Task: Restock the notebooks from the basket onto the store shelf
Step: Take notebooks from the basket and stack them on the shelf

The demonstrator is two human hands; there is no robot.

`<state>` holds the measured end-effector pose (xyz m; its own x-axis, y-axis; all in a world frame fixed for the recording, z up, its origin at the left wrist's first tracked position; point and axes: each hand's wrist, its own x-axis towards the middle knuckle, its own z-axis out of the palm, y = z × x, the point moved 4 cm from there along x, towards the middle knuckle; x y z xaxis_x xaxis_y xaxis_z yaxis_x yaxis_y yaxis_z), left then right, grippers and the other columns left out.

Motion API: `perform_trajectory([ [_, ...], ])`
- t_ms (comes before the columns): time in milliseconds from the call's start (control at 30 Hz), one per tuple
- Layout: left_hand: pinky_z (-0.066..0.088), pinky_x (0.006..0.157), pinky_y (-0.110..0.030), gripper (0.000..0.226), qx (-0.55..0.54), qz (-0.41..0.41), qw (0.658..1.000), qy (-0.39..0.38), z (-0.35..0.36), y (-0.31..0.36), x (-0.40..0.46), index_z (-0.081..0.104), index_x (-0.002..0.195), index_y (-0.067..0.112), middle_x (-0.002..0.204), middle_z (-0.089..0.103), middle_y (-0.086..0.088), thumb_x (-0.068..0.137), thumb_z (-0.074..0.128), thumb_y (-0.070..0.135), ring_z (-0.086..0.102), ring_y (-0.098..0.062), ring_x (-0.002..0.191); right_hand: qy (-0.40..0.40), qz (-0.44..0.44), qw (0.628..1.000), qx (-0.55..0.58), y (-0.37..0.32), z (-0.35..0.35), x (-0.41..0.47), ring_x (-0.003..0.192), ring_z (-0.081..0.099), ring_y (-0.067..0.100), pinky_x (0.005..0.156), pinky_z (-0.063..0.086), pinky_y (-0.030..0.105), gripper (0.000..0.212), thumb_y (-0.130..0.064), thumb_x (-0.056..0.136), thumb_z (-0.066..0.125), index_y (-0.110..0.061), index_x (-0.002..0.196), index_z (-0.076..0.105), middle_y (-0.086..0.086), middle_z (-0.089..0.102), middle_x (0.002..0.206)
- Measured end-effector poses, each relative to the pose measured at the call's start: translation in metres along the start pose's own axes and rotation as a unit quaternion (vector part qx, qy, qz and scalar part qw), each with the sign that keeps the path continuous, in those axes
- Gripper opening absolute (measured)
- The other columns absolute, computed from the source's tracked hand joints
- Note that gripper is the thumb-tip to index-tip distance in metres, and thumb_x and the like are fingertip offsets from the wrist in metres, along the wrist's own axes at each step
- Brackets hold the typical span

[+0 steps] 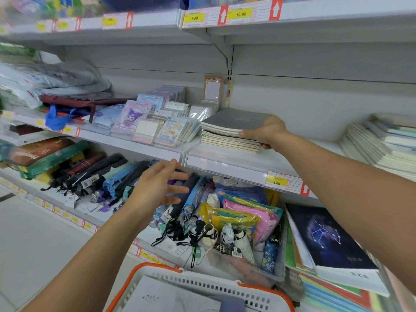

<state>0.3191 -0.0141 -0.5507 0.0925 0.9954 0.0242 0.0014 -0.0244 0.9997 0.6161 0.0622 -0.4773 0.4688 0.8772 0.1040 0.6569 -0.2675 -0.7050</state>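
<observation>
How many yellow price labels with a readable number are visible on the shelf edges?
3: the 5.00 label and the 10.00 label on the top shelf edge, the 6.00 label below the grey notebooks. Other labels are too blurred.

Bright, even store light falls from above, and the shelf boards (pixel 202 39) cast soft shadows on the back panels beneath them. The far left goods are smeared by motion blur. Wide-angle distortion bends shelf edges near the borders. Price labels (pixel 240 14) stay readable.
</observation>
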Motion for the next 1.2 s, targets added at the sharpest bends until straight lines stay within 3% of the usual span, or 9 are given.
perform_trajectory([
  [167, 0.053, 0.052, -0.026, 0.024, 0.019, -0.009, 1.0, -0.009, 0.005, -0.006, 0.001, 0.065, 0.105, 0.02, 0.098, 0.074, 0.0, 0.099, 0.051, 0.039, 0.072, -0.017, 0.07, 0.028, -0.011, 0.999, -0.028, 0.004, -0.002, 0.01, 0.088, 0.062, 0.023, 0.068, 0.052, 0.033, 0.07, -0.061, 0.062, 0.085, -0.008, 0.102, 0.061, 0.005, 0.064, 0.096],
  [400, 0.052, 0.051, -0.025, 0.024, 0.038, -0.008, 0.999, -0.017, 0.001, -0.009, -0.003, 0.063, 0.109, 0.02, 0.099, 0.073, -0.001, 0.099, 0.052, 0.037, 0.072, -0.016, 0.07, 0.102, -0.026, 0.994, -0.009, 0.011, 0.002, -0.005, 0.084, 0.062, 0.028, 0.052, 0.037, 0.028, 0.057, -0.061, 0.071, 0.079, -0.011, 0.08, 0.054, 0.007, 0.061, 0.089],
  [467, 0.052, 0.052, -0.024, 0.025, 0.073, -0.018, 0.997, -0.026, -0.006, -0.014, -0.004, 0.062, 0.111, 0.02, 0.102, 0.072, -0.003, 0.098, 0.052, 0.039, 0.072, -0.017, 0.071, 0.217, -0.077, 0.973, 0.029, 0.012, 0.002, -0.04, 0.091, 0.063, 0.028, 0.063, 0.042, 0.03, 0.052, -0.055, 0.081, 0.073, -0.009, 0.1, 0.058, 0.008, 0.066, 0.096],
  [533, 0.054, 0.057, -0.029, 0.028, 0.144, -0.044, 0.988, -0.045, -0.017, -0.025, -0.006, 0.062, 0.109, 0.019, 0.103, 0.071, -0.005, 0.097, 0.053, 0.042, 0.072, -0.019, 0.076, 0.265, -0.205, 0.936, 0.106, 0.015, 0.032, -0.098, 0.073, 0.059, 0.02, 0.064, 0.041, 0.031, 0.037, -0.046, 0.087, 0.066, -0.013, 0.103, 0.059, 0.0, 0.063, 0.075],
  [633, 0.058, 0.07, -0.033, 0.04, 0.355, -0.131, 0.916, -0.136, -0.036, -0.055, -0.015, 0.058, 0.112, 0.014, 0.105, 0.069, -0.006, 0.097, 0.049, 0.05, 0.071, -0.023, 0.087, -0.038, -0.27, 0.962, 0.011, 0.045, 0.151, -0.172, 0.064, 0.057, 0.014, 0.061, 0.043, 0.029, 0.037, -0.05, 0.084, 0.068, -0.014, 0.081, 0.065, -0.008, 0.059, 0.065],
  [733, 0.059, 0.076, -0.035, 0.053, 0.525, -0.243, 0.781, -0.233, -0.067, -0.088, -0.031, 0.053, 0.123, 0.015, 0.109, 0.066, -0.003, 0.094, 0.044, 0.058, 0.069, -0.023, 0.091, -0.409, -0.147, 0.871, -0.227, 0.124, 0.266, -0.234, 0.112, 0.061, 0.025, 0.09, 0.05, 0.032, 0.084, -0.073, 0.07, 0.07, -0.011, 0.126, 0.061, 0.008, 0.064, 0.126],
  [800, 0.059, 0.077, -0.033, 0.059, 0.573, -0.282, 0.722, -0.267, -0.086, -0.098, -0.039, 0.052, 0.13, 0.016, 0.113, 0.067, 0.0, 0.093, 0.044, 0.061, 0.069, -0.021, 0.094, -0.42, -0.098, 0.869, -0.244, 0.171, 0.297, -0.254, 0.14, 0.038, 0.027, 0.111, 0.037, 0.035, 0.124, -0.075, 0.056, 0.078, -0.014, 0.152, 0.029, 0.008, 0.035, 0.156],
  [933, 0.056, 0.085, -0.038, 0.062, 0.561, -0.273, 0.74, -0.25, -0.108, -0.097, -0.043, 0.046, 0.138, 0.018, 0.119, 0.065, -0.001, 0.093, 0.043, 0.06, 0.066, -0.019, 0.097, -0.364, -0.044, 0.894, -0.256, 0.205, 0.314, -0.261, 0.147, 0.023, 0.028, 0.117, 0.03, 0.044, 0.152, -0.082, 0.032, 0.079, -0.014, 0.154, 0.019, 0.006, 0.023, 0.16],
  [1200, 0.055, 0.091, -0.043, 0.063, 0.562, -0.259, 0.747, -0.244, -0.119, -0.093, -0.048, 0.046, 0.139, 0.017, 0.12, 0.064, -0.002, 0.094, 0.043, 0.059, 0.065, -0.02, 0.101, -0.277, 0.05, 0.952, -0.121, 0.216, 0.3, -0.237, 0.107, 0.049, 0.024, 0.083, 0.044, 0.029, 0.091, -0.033, 0.056, 0.097, -0.007, 0.127, 0.047, 0.01, 0.041, 0.127],
])
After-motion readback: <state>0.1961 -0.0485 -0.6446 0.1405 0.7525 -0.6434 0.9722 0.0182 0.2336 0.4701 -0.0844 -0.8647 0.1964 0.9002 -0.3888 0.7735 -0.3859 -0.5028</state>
